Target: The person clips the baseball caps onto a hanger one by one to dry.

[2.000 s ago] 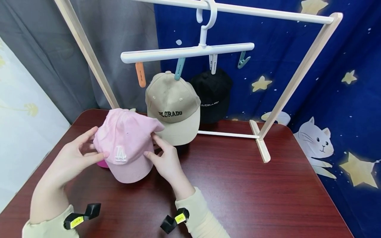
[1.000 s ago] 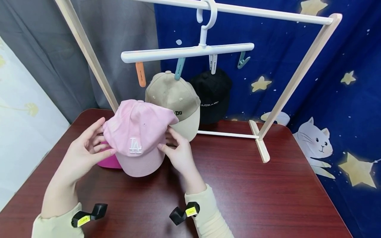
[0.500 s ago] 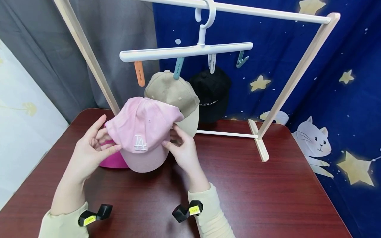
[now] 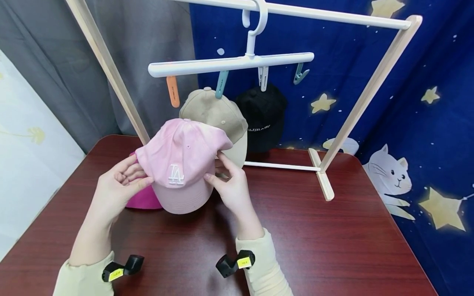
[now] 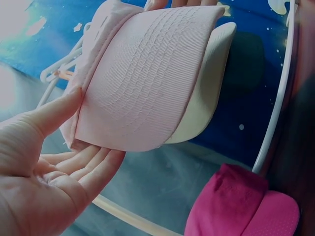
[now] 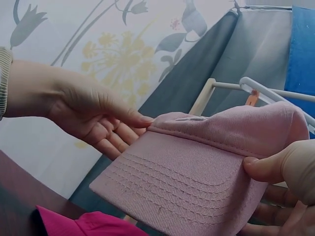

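Note:
A pink baseball cap (image 4: 189, 156) with a white LA emblem is held up between both hands, brim down. My left hand (image 4: 115, 187) pinches its left edge, thumb in front and fingers behind, as the left wrist view shows. At the cap's right side my right hand (image 4: 234, 191) grips the edge near the brim (image 6: 172, 182). Behind the pink cap hangs a beige cap (image 4: 212, 109), partly covered, from a teal clip (image 4: 221, 84). An orange clip (image 4: 173, 91) on the white hanger (image 4: 229, 65) is up and to the left, holding nothing.
A black cap (image 4: 263, 117) hangs from a white clip (image 4: 263, 78). Farther right is another teal clip (image 4: 301, 74). A magenta cap (image 4: 146, 199) lies on the red-brown table (image 4: 314, 246) behind the left hand. The rack's wooden posts (image 4: 370, 96) stand either side.
Both hands have carried the pink cap right and upward, in front of the beige cap, covering its lettering. More of the magenta cap shows. In the last half second the movement is slight.

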A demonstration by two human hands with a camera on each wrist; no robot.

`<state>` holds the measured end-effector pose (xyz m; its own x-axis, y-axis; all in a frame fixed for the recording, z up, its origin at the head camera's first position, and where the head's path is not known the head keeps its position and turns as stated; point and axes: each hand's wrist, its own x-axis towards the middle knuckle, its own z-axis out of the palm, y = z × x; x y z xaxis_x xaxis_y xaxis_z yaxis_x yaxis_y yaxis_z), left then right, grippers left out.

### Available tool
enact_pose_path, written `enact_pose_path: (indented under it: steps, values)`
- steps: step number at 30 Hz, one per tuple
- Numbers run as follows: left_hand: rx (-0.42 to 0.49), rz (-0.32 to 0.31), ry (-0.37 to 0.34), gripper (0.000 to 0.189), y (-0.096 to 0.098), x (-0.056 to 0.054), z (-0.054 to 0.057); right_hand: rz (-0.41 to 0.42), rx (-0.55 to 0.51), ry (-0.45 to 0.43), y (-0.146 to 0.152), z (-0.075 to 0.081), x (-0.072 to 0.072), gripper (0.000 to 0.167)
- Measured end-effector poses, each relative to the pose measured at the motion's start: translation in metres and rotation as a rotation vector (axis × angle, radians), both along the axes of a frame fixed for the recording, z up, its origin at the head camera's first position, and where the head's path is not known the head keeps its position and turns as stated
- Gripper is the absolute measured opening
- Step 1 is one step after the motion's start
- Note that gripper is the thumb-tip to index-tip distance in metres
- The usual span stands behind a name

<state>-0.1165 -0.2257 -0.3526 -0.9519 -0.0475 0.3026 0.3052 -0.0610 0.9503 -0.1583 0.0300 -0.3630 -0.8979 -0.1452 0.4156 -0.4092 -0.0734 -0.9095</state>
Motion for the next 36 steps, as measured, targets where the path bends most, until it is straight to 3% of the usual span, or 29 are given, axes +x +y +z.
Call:
enact_pose_path:
  steps: [5,11,22,36]
  values:
    - [-0.127,0.067,0.013,0.046,0.004,0.002,0.001,-0.010,0.000,0.009,0.003,0.003,0.002,0.061]
    - [-0.256,0.095,0.017,0.044,0.008,0.003,0.001,-0.017,0.018,0.001,0.007,0.003,0.003,0.061]
    - [-0.130,-0.006,0.018,0.039,0.017,0.004,0.000,-0.005,0.025,0.007,0.018,0.005,0.001,0.059]
    - [-0.143,-0.004,-0.045,0.038,0.035,0.000,-0.004,-0.026,0.076,-0.012,0.037,0.000,-0.004,0.056]
